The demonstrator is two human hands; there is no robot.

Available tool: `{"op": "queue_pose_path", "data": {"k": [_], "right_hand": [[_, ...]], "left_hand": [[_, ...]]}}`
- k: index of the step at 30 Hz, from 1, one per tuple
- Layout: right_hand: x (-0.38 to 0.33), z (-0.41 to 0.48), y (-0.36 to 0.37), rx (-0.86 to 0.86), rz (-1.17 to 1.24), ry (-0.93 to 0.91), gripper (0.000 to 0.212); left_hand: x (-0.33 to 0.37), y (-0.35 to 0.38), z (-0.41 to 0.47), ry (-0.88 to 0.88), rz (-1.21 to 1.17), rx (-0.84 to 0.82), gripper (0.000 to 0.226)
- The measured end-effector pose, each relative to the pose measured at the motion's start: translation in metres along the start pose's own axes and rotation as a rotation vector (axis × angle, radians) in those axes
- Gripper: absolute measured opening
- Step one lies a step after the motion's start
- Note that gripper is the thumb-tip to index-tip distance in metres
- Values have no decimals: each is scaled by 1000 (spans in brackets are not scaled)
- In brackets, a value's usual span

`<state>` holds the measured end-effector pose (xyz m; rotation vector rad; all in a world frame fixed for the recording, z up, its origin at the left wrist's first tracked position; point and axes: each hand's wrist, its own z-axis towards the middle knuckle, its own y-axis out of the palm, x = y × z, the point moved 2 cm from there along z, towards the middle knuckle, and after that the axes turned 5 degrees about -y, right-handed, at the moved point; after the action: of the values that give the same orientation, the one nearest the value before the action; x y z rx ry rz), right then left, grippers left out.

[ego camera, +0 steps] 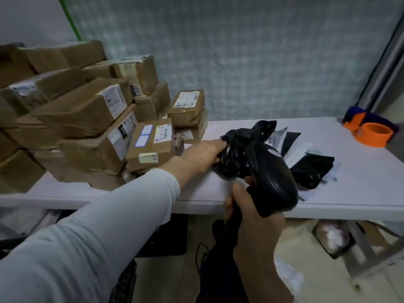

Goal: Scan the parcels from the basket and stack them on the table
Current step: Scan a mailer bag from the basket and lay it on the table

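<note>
Black bagged parcel near the tabletop front edge, left hand gripping its left end, right hand curled round a black scanner just before it, brown boxes stacked at the left end, orange tape dispenser at the far right corner.

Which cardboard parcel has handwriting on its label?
The small box at the right end of the pile: 2-1-3 is handwritten on its label; no other shows handwriting.
</note>
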<state>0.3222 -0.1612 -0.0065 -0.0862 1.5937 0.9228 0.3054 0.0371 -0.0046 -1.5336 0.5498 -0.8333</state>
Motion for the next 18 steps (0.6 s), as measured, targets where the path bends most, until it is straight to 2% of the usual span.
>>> {"op": "queue_pose_path", "data": {"k": [2, 3, 5, 7, 9, 11, 12, 14, 18], "right_hand": [[7, -6, 8, -130, -60, 15, 45], [11, -9, 13, -214, -96, 28, 45], [22, -20, 26, -428, -159, 85, 41], [39, -38, 44, -671, -237, 148, 35], [59, -60, 65, -894, -342, 225, 27], [79, -82, 87, -1056, -443, 327, 10], [91, -92, 98, -1108, -497, 381, 9], [115, -110, 118, -1164, -582, 489, 11], [165, -134, 154, -1200, -726, 590, 9]], "left_hand": [[-9, 3, -26, 15, -54, 48, 46], [-13, 0, -44, 27, -79, 95, 41], [-22, -9, -97, 117, -82, 225, 29], [-49, -11, -159, 125, -148, 254, 29], [-88, 0, -218, -38, -241, 211, 22], [-129, 14, -272, -306, -350, 198, 26], [-154, 25, -298, -455, -410, 221, 31], [-204, 46, -347, -737, -489, 271, 37], [-276, 99, -412, -1079, -497, 276, 29]]}}
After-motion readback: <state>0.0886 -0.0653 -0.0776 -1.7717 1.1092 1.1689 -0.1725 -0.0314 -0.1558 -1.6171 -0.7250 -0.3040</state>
